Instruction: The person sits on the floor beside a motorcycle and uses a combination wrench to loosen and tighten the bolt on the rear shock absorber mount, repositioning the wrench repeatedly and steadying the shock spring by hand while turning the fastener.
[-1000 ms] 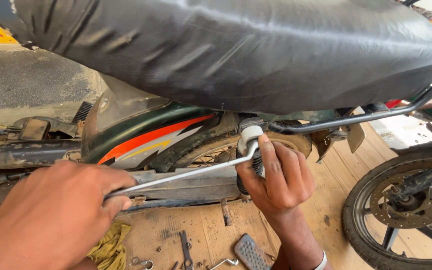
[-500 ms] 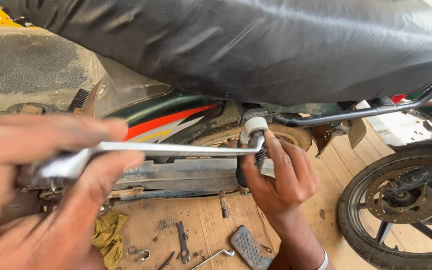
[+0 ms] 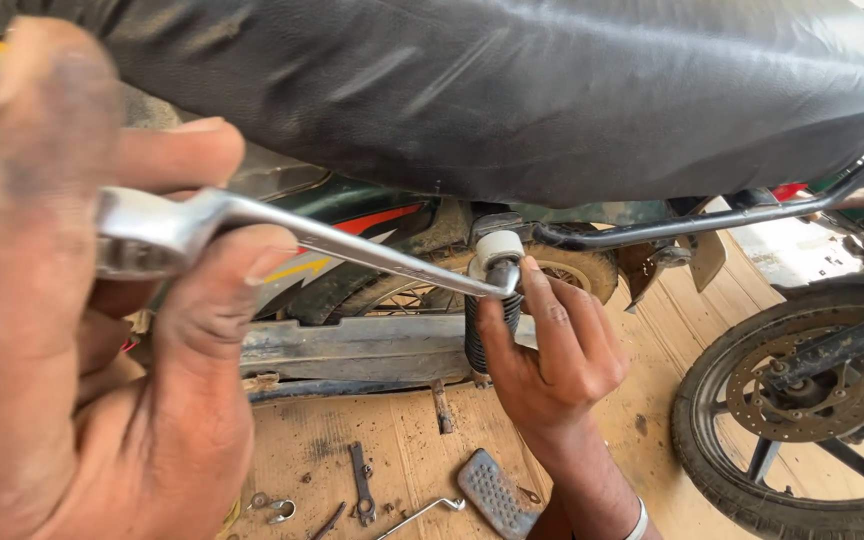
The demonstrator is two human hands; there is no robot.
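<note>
left hand [image 3: 102, 330] clamped on ring end of combination wrench [image 3: 292, 235] | right hand [image 3: 552, 350] wrapped round rear shock absorber [image 3: 490, 310] top under black seat [image 3: 512, 90] | step: turning upper shock-mount fastener | next likely needs wrench head kept seated, steady swing

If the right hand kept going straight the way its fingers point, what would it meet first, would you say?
The right hand points up and left, fingers already at the shock absorber. Going on, it would likely press into the shock's white top, where the wrench end sits; depth is unclear.
</note>
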